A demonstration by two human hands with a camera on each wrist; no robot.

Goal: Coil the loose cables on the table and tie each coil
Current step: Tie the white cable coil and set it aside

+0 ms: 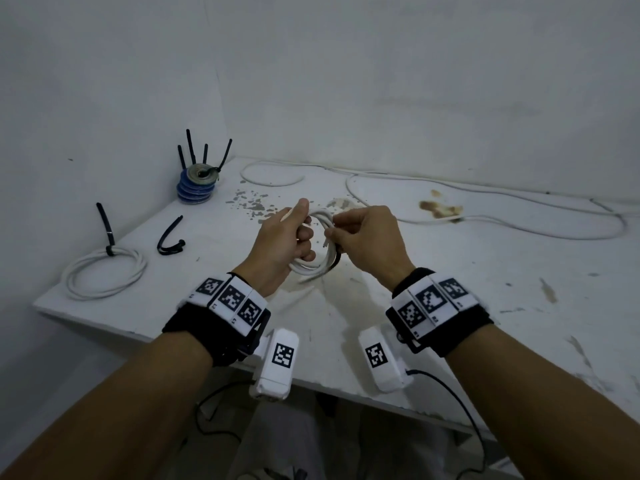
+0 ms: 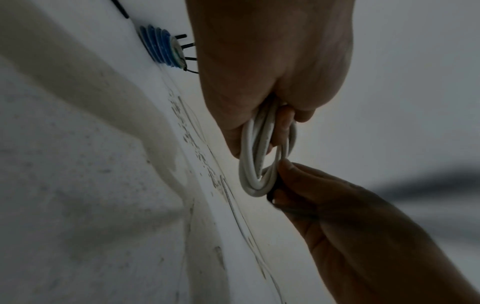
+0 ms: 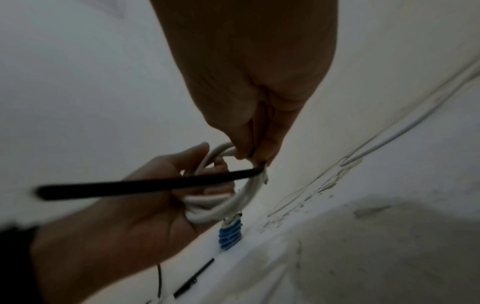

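White cable coil (image 1: 317, 242) hangs above the table (image 1: 450, 289), held upright between both hands. The left hand (image 1: 284, 242) curls its fingers through the loops. The right hand (image 1: 367, 239) pinches the coil's right side with a black cable tie (image 3: 145, 186); only the right wrist view shows the tie's long tail pointing left.

Left hand (image 1: 282, 242) gripping, right hand (image 1: 367, 242) pinching
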